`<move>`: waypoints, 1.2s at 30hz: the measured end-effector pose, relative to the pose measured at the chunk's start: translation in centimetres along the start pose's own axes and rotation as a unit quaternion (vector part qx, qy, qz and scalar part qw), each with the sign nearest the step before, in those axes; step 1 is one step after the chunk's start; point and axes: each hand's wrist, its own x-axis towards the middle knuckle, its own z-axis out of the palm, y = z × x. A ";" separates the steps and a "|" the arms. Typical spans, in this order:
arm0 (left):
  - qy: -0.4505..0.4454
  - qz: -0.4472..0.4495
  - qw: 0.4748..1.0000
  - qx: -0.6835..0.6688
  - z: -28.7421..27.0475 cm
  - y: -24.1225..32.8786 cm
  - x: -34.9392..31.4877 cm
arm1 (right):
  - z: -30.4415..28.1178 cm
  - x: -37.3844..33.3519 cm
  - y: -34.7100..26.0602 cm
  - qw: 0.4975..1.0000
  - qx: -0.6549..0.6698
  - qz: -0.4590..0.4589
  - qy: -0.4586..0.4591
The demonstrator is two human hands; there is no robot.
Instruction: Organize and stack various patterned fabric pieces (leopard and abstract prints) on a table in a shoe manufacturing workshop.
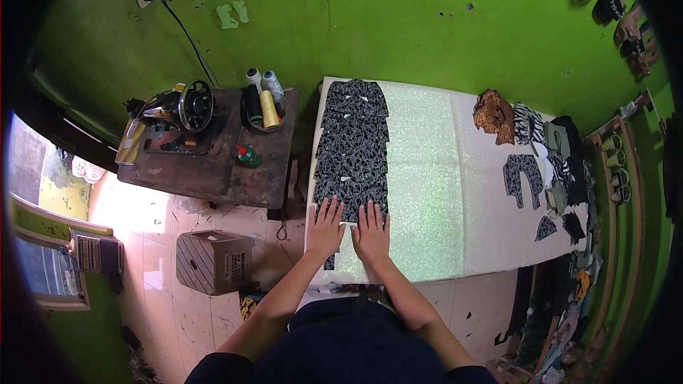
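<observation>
Both my hands lie flat, side by side, on the near part of a row of black-and-grey patterned fabric pieces (352, 149). The pieces overlap in a strip along the left side of the pale table (491, 220). My left hand (326, 231) has its fingers stretched out over the cloth near the table's left edge. My right hand (371, 233) rests just beside it, fingers spread, thumb toward the left hand. Neither holds anything. A shimmering whitish sheet (423, 185) covers the table to the right of the strip. Part of the nearest fabric is hidden under my hands.
Cut fabric pieces (523, 178) and a leopard-print piece (493, 117) lie on the table's right end. At left stands a sewing machine (178, 110) on a dark table (213, 163), with thread cones (269, 109) and a green bottle (248, 157). A plastic stool (206, 263) is below.
</observation>
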 end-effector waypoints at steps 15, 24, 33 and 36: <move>0.025 0.136 0.986 -0.096 0.6 17.8 4.9 | -7.7 -3.6 13.9 0.992 0.034 0.073 0.100; -0.024 0.178 0.971 -0.157 5.5 36.5 8.1 | -16.2 -11.9 31.0 0.985 0.030 0.112 0.131; -0.030 0.036 0.983 -0.179 3.9 45.4 15.2 | -23.5 -10.5 44.5 0.986 0.001 0.127 0.113; -0.044 -0.015 0.988 -0.148 4.3 45.9 18.6 | -24.2 -7.7 47.7 0.978 -0.011 0.139 0.153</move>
